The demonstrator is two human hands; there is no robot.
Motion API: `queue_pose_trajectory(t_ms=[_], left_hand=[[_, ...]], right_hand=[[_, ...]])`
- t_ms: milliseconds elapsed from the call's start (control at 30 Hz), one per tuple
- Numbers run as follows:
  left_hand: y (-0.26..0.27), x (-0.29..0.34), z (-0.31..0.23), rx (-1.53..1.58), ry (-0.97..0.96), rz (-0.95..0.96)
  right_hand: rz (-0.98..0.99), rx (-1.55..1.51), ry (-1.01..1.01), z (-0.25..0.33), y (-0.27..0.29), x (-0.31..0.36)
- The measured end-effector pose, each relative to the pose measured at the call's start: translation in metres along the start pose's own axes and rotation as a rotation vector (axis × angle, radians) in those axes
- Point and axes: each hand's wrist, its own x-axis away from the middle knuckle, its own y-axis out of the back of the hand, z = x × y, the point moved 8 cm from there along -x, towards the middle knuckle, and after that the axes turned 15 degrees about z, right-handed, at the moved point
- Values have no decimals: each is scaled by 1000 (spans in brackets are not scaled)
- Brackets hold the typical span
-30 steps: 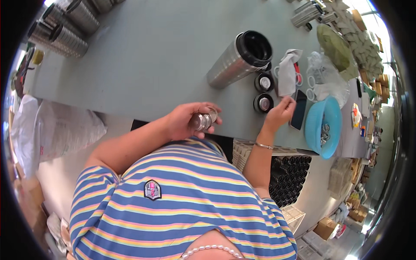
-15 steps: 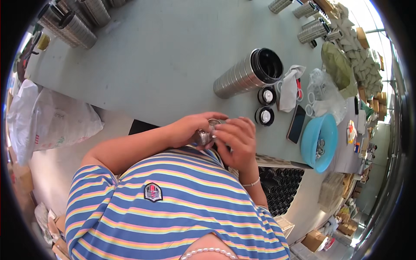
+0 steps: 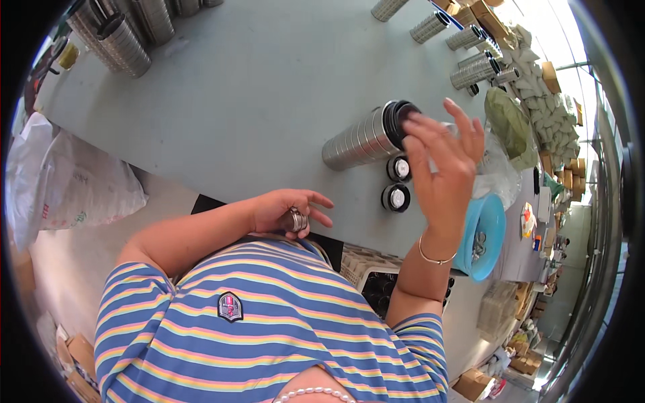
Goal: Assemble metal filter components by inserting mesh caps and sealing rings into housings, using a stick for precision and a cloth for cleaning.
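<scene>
My left hand is held in front of my shirt, its lower fingers curled round small shiny metal rings while the upper fingers stretch out. My right hand is raised at the black-rimmed mouth of a ribbed silver metal cylinder lying tilted on the table. Its fingers are apart, two of them spread upward; the fingertips at the mouth are slightly blurred, and nothing shows in them. Close to that wrist, two round black caps with silvery centres rest on the grey table.
A blue basin with metal pieces stands at the right, behind my right forearm. Clear plastic and a green bag lie beyond. More metal cylinders stand far left and far right. A plastic sack hangs at the left edge.
My hands have parted. The right one has moved up and right to the cylinder's mouth, now covering the phone and scissors. The left keeps the metal rings near my body.
</scene>
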Motion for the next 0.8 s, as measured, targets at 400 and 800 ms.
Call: queue_pose_trajectory(t_ms=[400, 800], left_hand=[[9, -2, -5, 5, 7, 1], [8, 3, -10, -44, 10, 11]], right_hand=[[100, -26, 55, 11, -13, -18], [-394, -1658, -1142, -107, -139, 264]])
